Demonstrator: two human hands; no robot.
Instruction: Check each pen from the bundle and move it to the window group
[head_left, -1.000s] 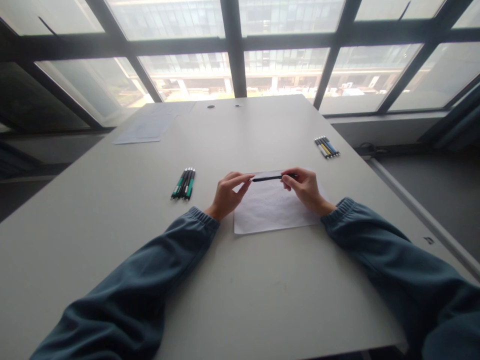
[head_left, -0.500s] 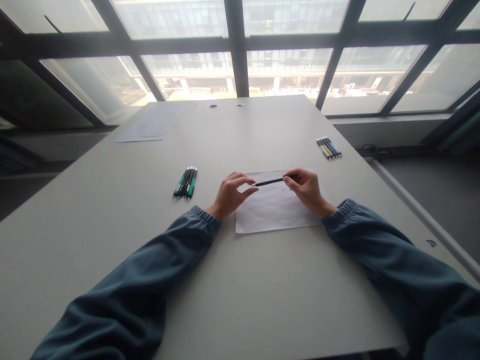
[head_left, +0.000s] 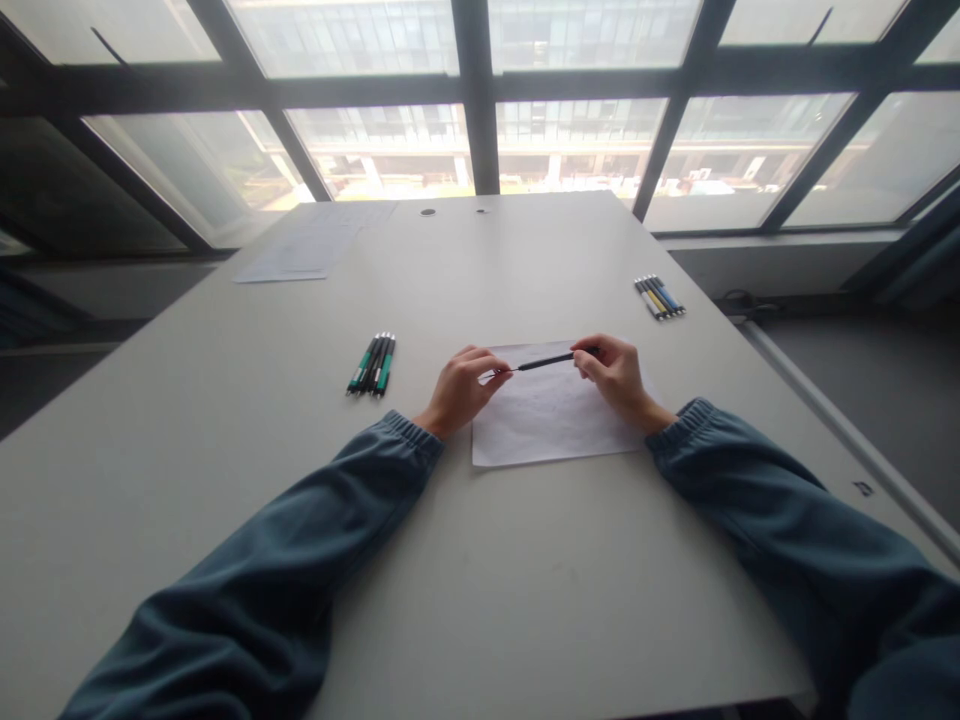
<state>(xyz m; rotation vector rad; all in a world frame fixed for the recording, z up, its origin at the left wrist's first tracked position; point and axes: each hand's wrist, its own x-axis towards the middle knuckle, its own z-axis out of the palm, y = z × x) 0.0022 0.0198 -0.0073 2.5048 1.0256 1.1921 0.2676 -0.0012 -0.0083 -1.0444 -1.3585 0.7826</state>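
Note:
My right hand (head_left: 613,378) grips a slim black pen (head_left: 546,361) by its far right end, which the fingers partly hide. The pen lies nearly level above a white sheet of paper (head_left: 559,418), its tip pointing left. At that tip, my left hand (head_left: 465,390) pinches a thin dark stick (head_left: 513,370) between thumb and forefinger. The stick runs up to the pen's tip; whether it is a lead or a refill I cannot tell. Left of this hand lies a bundle of black and green pens (head_left: 372,365).
Several pens with grey, yellow and blue barrels (head_left: 660,298) lie near the table's right edge. Papers (head_left: 292,250) rest at the far left. A round cable hole (head_left: 427,212) shows at the back of the white table (head_left: 225,440), before the windows.
My left thumb and forefinger have closed on the thin stick at the pen's tip; they were apart before. The pen has shifted slightly to the right with my right hand.

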